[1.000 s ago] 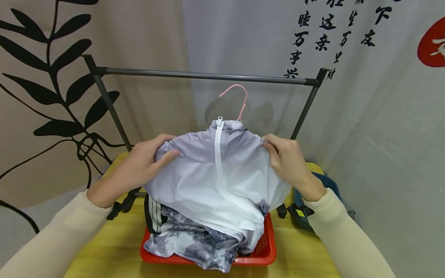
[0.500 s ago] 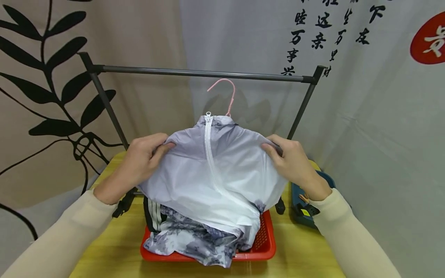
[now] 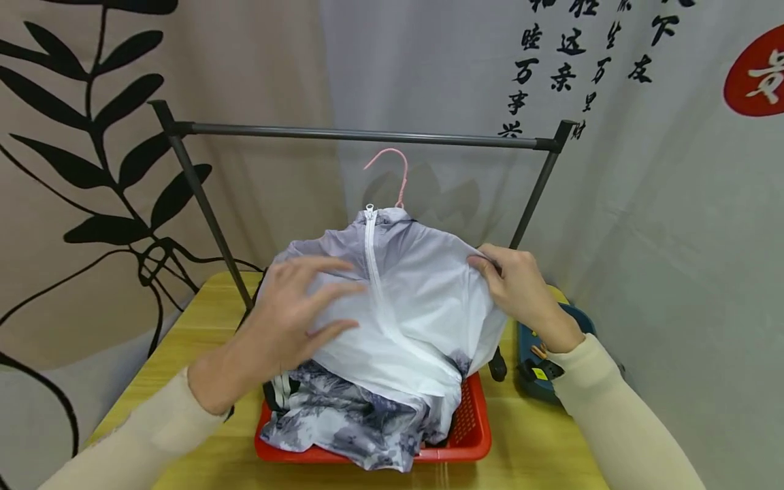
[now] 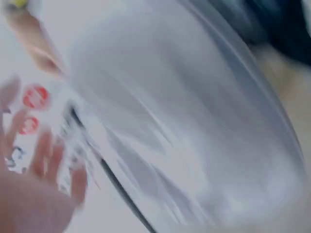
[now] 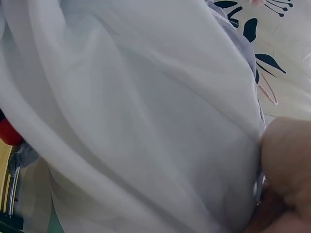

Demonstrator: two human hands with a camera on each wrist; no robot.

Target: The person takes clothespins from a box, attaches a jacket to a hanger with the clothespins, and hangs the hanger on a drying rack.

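A pale lilac and white zip jacket [image 3: 416,306] hangs over a pink hanger [image 3: 401,170], whose hook rises above the collar. My right hand [image 3: 517,289] pinches the jacket's shoulder on the right between thumb and fingers. In front of the jacket's left half, my left hand [image 3: 290,316] is spread with its fingers apart and holds nothing. The left wrist view is blurred and shows the loose left fingers [image 4: 53,160] beside the fabric. Pale cloth fills most of the right wrist view, with the right hand [image 5: 286,170] at its edge.
A red basket [image 3: 480,429] with grey-patterned clothing [image 3: 349,415] stands on the wooden table [image 3: 202,381] under the jacket. Behind rises a dark metal rack [image 3: 361,134]. A blue tray [image 3: 539,391] with small items lies at the right.
My left hand has let go of the jacket's left shoulder and moved right and down in front of it. The right hand keeps its grip. The hanger and jacket have shifted slightly left.
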